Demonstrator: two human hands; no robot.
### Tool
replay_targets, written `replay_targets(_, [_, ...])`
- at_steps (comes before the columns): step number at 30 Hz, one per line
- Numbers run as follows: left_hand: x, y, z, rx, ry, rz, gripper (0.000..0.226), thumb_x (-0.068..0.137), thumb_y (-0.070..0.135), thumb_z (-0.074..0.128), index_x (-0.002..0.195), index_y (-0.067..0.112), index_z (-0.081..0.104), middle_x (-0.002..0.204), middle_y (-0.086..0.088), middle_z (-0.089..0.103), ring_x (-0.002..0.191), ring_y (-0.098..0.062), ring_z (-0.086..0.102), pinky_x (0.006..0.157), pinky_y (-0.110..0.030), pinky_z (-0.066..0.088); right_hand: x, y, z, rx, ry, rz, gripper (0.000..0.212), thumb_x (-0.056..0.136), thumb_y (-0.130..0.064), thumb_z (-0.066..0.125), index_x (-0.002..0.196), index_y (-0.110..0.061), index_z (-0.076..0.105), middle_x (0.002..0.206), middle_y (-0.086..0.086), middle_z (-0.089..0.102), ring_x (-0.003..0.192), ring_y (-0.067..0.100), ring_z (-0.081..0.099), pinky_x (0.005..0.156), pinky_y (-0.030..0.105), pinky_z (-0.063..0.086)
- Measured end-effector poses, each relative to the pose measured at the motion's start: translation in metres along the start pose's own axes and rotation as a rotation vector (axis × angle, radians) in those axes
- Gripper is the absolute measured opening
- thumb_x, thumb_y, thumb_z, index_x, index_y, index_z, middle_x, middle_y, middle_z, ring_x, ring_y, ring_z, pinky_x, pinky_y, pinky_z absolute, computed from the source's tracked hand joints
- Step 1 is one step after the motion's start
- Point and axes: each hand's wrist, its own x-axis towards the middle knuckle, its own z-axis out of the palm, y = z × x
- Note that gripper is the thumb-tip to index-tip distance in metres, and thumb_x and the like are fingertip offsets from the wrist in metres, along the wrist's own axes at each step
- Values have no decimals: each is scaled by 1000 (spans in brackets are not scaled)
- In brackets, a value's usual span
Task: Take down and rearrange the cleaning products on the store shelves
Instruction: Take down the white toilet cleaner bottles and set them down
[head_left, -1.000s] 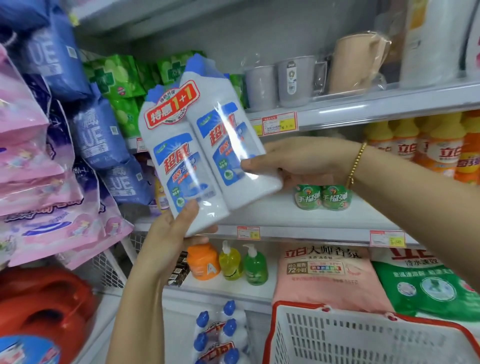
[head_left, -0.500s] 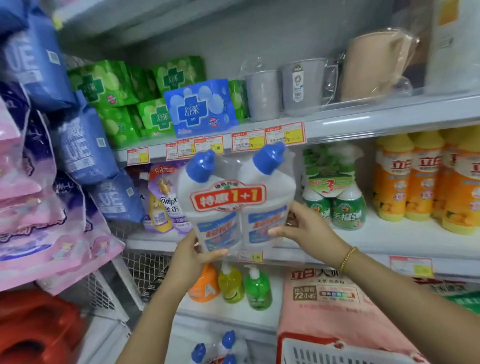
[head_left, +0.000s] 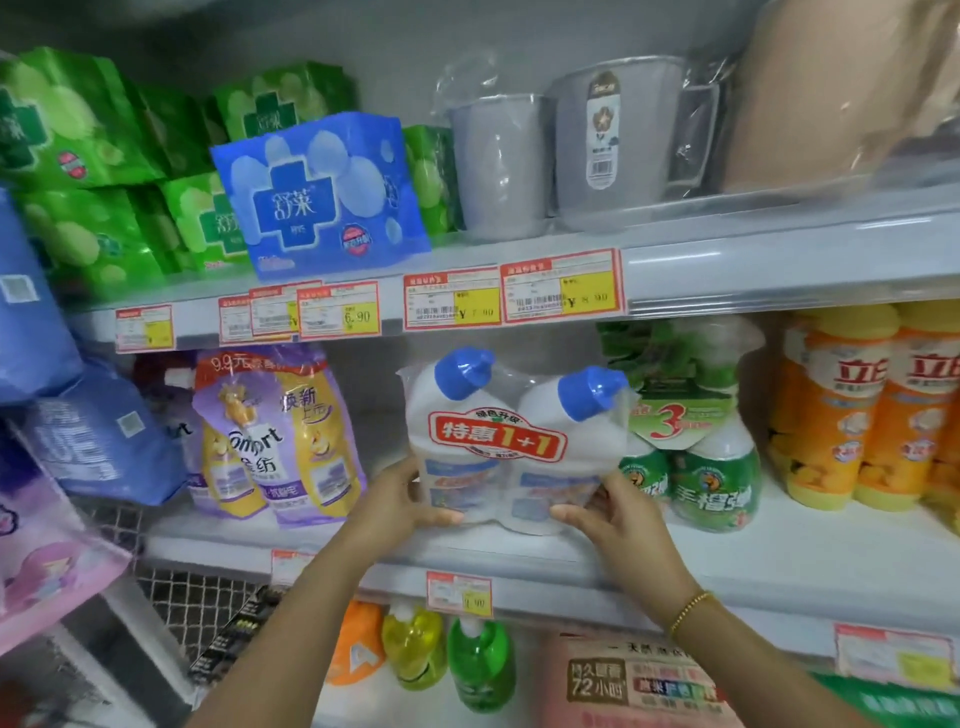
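A shrink-wrapped twin pack of white toilet-cleaner bottles (head_left: 511, 441) with blue caps and a red "1+1" label stands upright on the middle shelf (head_left: 779, 556). My left hand (head_left: 402, 501) grips its lower left side. My right hand (head_left: 618, 525), with a gold bracelet on the wrist, grips its lower right side. The pack's base is at the shelf surface, between the purple Comfort softener pouches (head_left: 275, 441) on the left and the green spray-bottle pack (head_left: 696, 447) on the right.
Orange detergent bottles (head_left: 862, 410) fill the shelf's right end. The shelf above carries green and blue pad packs (head_left: 322, 197) and grey plastic jugs (head_left: 613, 145). Below stand small orange, yellow and green soap bottles (head_left: 478, 665). Blue and pink bags (head_left: 57, 478) hang at left.
The twin pack has gone from tilted and held high to upright and deeper in, down onto the middle shelf. Both hands moved forward with it, and the view came closer to the shelf.
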Motion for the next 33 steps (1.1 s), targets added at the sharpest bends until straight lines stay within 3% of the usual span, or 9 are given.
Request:
replay_targets(5, [18, -11, -1, -4, -60, -63, 46, 67, 14, 85, 106, 24, 61, 100, 15, 65, 93, 1, 59, 90, -22, 48, 22, 8, 12, -118, -30, -44, 29, 85, -21, 68, 109, -19, 53, 104, -10, 68, 95, 6, 64, 84, 35, 52])
replay_targets(8, [21, -14, 2, -25, -73, -74, 40, 71, 8, 81, 92, 31, 56, 90, 21, 62, 75, 11, 57, 65, -2, 45, 33, 6, 19, -152, -12, -36, 27, 86, -26, 66, 107, -20, 51, 105, -8, 68, 94, 8, 65, 82, 38, 53])
replay_targets(10, [24, -16, 4, -39, -56, -81, 40, 73, 5, 79, 93, 29, 55, 91, 17, 63, 74, 10, 58, 59, 0, 42, 40, 5, 23, -185, 10, -11, 28, 86, -26, 66, 107, -18, 50, 104, -5, 69, 93, 13, 65, 81, 41, 53])
replay_targets(14, [28, -13, 9, -142, 46, -94, 49, 71, 16, 82, 106, 31, 51, 103, 14, 62, 94, -3, 60, 75, -15, 46, 49, 4, 27, -222, 26, 24, 33, 88, -30, 63, 114, -16, 48, 109, 0, 67, 97, 20, 64, 83, 38, 52])
replay_targets(19, [29, -11, 30, -129, 193, -63, 56, 71, 10, 82, 112, 23, 46, 105, 8, 59, 85, -2, 57, 65, -9, 41, 40, 2, 30, -418, -10, 3, 45, 92, -29, 56, 129, -16, 36, 116, 9, 63, 101, 30, 62, 81, 39, 50])
replay_targets(24, [40, -14, 30, -137, 177, -43, 57, 69, 9, 83, 113, 23, 49, 100, 14, 59, 83, 6, 56, 62, -6, 41, 16, 15, 16, -809, -204, 2, 63, 96, -31, 46, 147, -15, 11, 120, 11, 59, 102, 29, 60, 81, 35, 47])
replay_targets(26, [49, -11, 33, -114, 194, -32, 58, 69, 12, 84, 116, 19, 52, 105, 10, 61, 87, -6, 60, 64, -11, 41, 12, 17, 6, -893, -264, -53, 49, 98, -35, 40, 141, -13, 30, 116, 10, 59, 103, 28, 59, 81, 34, 44])
replay_targets(28, [63, -9, 38, -76, 230, -28, 59, 69, 13, 85, 119, 10, 53, 109, 3, 62, 91, -12, 57, 69, -19, 42, 11, 19, 3, -923, -294, -146, 35, 99, -37, 35, 114, -13, 55, 107, 8, 60, 97, 27, 60, 78, 35, 44])
replay_targets(33, [110, -5, 57, -69, 294, -15, 59, 66, 18, 88, 114, 8, 55, 110, -2, 67, 99, -22, 65, 76, -25, 44, 12, 29, 5, -893, -242, -238, 32, 97, -36, 41, 89, -13, 62, 89, 6, 61, 81, 25, 59, 68, 34, 44])
